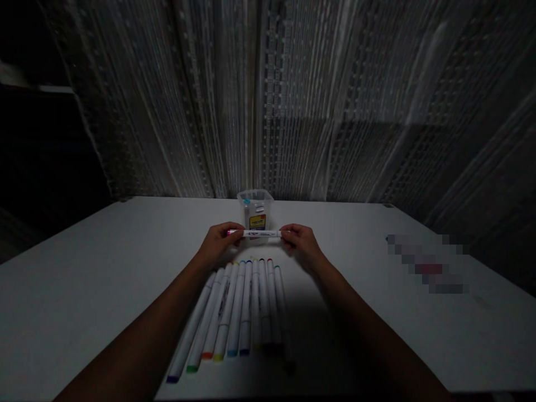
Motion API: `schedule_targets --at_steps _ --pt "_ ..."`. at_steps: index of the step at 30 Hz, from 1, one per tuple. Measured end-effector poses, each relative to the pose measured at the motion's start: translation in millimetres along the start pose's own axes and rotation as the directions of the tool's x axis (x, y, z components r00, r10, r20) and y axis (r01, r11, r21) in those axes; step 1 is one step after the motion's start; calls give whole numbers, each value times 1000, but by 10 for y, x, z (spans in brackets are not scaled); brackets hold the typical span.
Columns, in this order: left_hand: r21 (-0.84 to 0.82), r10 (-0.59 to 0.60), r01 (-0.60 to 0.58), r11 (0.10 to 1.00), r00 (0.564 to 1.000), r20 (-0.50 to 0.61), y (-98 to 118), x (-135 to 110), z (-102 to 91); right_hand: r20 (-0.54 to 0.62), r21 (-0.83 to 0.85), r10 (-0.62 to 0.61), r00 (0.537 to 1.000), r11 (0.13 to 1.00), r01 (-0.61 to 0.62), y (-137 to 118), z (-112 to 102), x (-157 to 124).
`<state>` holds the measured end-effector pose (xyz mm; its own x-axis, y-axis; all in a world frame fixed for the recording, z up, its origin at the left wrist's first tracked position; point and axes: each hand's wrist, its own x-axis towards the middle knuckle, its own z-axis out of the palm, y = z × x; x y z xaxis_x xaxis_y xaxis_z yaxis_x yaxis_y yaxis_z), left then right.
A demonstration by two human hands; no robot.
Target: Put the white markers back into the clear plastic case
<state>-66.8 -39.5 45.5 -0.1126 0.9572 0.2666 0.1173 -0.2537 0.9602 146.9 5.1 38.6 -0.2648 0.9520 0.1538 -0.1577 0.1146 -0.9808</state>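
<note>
I hold a white marker (256,233) level above the table, one end in each hand. My left hand (218,241) pinches its pink-tipped end. My right hand (300,240) pinches the other end. Below my hands, several white markers (238,307) with coloured caps lie side by side in a row on the table. Just behind the held marker stands a clear plastic tub (255,211) with a coloured label; a marker with a blue cap stands inside it.
The white table (104,268) runs wide to both sides. A blurred-out patch (427,262) lies on it at the right. A pale, patterned curtain (293,100) hangs behind the table's far edge. The room is dim.
</note>
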Motion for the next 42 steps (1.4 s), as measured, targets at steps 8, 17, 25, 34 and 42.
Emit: schedule_targets --at_steps 8,17,25,34,42 --pt "19 -53 51 999 996 72 -13 -20 34 40 -46 26 999 999 -25 6 52 -40" --pt "30 -119 117 993 987 109 4 -38 52 70 -79 24 997 997 -19 37 90 -52" --pt "-22 -2 3 1000 1000 31 13 5 -16 -6 -31 -9 1000 999 9 -11 -11 -17" --pt "41 -61 57 998 994 89 0 -37 57 41 -40 11 999 999 -9 -14 29 -49" --pt "89 -58 44 995 986 157 -1 -74 95 101 -112 25 995 994 -13 1 108 -87"
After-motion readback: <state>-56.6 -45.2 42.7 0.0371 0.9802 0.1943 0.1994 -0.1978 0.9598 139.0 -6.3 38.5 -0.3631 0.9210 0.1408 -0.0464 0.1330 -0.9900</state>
